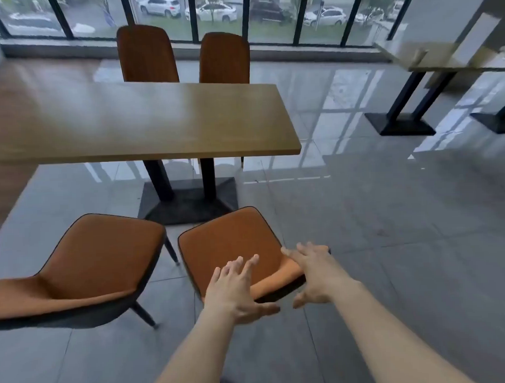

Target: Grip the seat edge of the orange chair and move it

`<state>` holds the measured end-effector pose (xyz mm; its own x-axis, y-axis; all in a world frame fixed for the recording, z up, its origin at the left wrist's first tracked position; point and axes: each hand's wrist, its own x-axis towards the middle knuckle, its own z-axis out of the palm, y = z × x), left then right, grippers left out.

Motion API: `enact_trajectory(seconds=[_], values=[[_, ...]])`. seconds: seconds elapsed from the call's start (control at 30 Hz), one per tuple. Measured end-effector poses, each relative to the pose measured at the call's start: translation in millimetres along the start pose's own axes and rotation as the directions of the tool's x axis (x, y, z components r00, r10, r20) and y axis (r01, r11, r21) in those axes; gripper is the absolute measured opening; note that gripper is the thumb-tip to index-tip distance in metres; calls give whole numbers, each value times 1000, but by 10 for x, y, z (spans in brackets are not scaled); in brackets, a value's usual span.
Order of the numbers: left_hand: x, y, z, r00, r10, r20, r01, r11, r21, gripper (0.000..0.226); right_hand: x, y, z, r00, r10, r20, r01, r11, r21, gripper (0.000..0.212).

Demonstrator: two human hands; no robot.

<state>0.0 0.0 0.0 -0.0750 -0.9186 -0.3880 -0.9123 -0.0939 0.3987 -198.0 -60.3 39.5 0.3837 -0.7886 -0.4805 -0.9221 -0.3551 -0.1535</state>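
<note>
Long table point(145, 120) ahead of me, bare top. Nearer, the orange chair point(230, 243) stands just below its right end. My left hand point(237, 292) and right hand point(314, 275) hover over its backrest, fingers spread, gripping nothing.

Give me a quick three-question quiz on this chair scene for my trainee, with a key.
1. True or false: the left hand and the right hand both grip the near right chair.
2. How many orange chairs are in view? A) two B) three C) four
3. Fill in: past the near left chair stands the wooden ____, on black posts.

Key
1. False: both hands are spread open over the chair's back edge; contact cannot be told.
2. C: two near chairs, two far chairs at the window side.
3. table
</note>
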Motion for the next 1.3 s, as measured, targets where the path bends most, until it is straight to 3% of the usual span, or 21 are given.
enact_trajectory(seconds=[0.13, 0.27, 0.37, 0.67, 0.9, 1.1, 1.3], values=[[192, -47, 345, 996, 9, 90, -11, 1000, 19, 116, 240, 170, 212, 998, 39, 53, -33, 994, -104, 120], [287, -87, 529, 995, 97, -34, -96, 995, 31, 72, 477, 228, 350, 1000, 31, -1, -31, 981, -193, 98], [302, -177, 542, 984, 156, -86, -155, 988, 24, 58, 609, 241, 354, 1000, -5, -30, -3, 967, -253, 76], [394, -984, 83, 964, 248, -95, -238, 965, 109, 64, 912, -183, 531, 990, -36, -137, 0, 967, -253, 51], [622, -1666, -478, 970, 183, -163, -159, 976, 152, 63, 1365, -840, 417, 961, -50, -273, -12, 975, -220, 44], [951, -1893, -806, 939, 259, -226, -217, 957, 193, 56, 1715, -961, 142, 946, -64, -317, -18, 968, -249, 41], [950, -1945, -684, 915, 323, -241, -293, 944, 155, 58, 1676, -953, 220, 942, -69, -329, -5, 976, -220, 37]])
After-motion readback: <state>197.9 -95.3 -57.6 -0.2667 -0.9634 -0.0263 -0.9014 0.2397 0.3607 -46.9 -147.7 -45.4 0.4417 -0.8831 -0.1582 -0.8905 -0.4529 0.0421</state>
